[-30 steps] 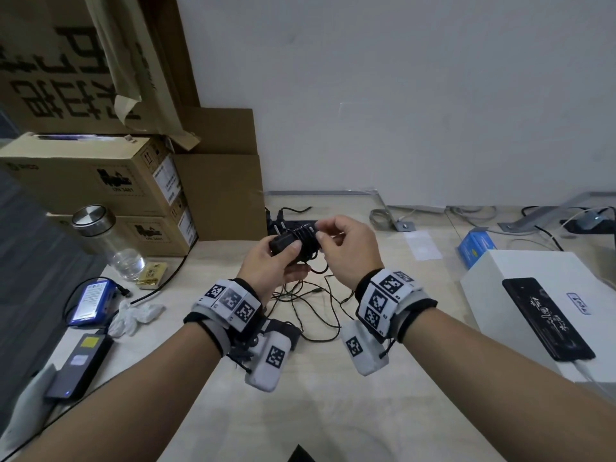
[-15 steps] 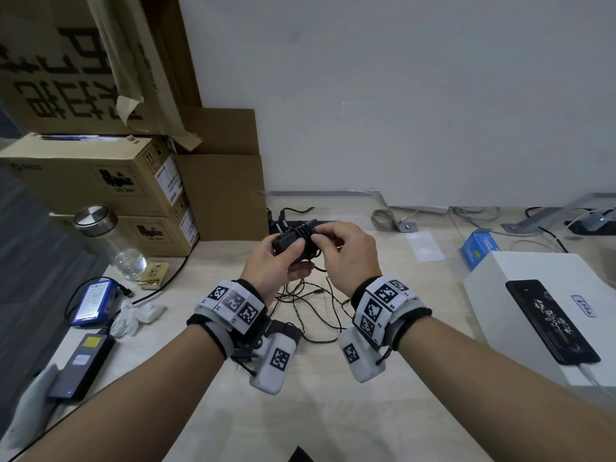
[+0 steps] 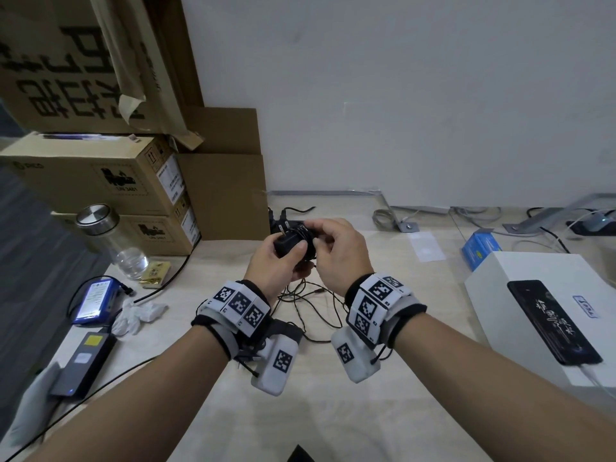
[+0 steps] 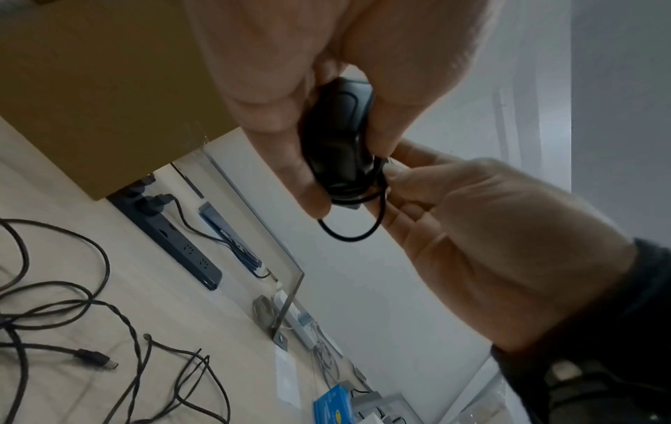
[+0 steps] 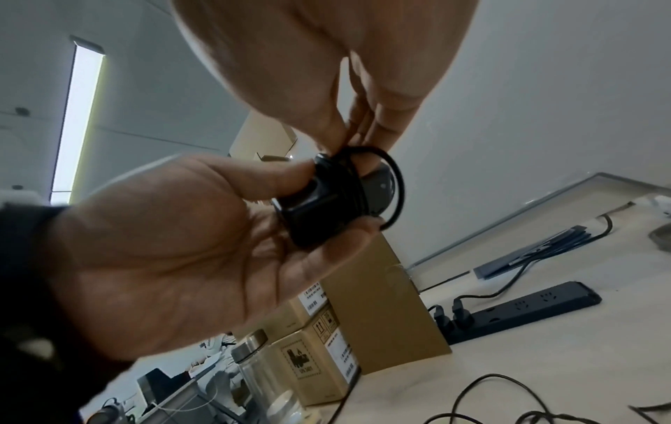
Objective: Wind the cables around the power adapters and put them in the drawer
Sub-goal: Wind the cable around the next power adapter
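A small black power adapter (image 3: 289, 245) (image 4: 335, 137) (image 5: 319, 209) with its prongs up is held above the desk. My left hand (image 3: 278, 265) (image 5: 203, 243) grips its body between thumb and fingers. Several turns of its thin black cable (image 5: 394, 175) (image 4: 348, 232) lie around it. My right hand (image 3: 335, 251) (image 4: 454, 229) pinches a loop of that cable against the adapter's right side. Loose black cables (image 3: 310, 308) (image 4: 90, 321) lie tangled on the desk under both hands. No drawer shows in any view.
Cardboard boxes (image 3: 110, 181) are stacked at the left, with a glass bottle (image 3: 113, 241) in front. A black power strip (image 5: 523, 309) (image 4: 174, 238) lies by the wall. A white box (image 3: 546, 315) with a phone on it is at the right; a blue battery (image 3: 95, 300) and a black brick (image 3: 85, 361) at the left.
My right hand has carried the cable round the adapter again and come down its right side. The left hand has turned the adapter slightly, so its prongs now show.
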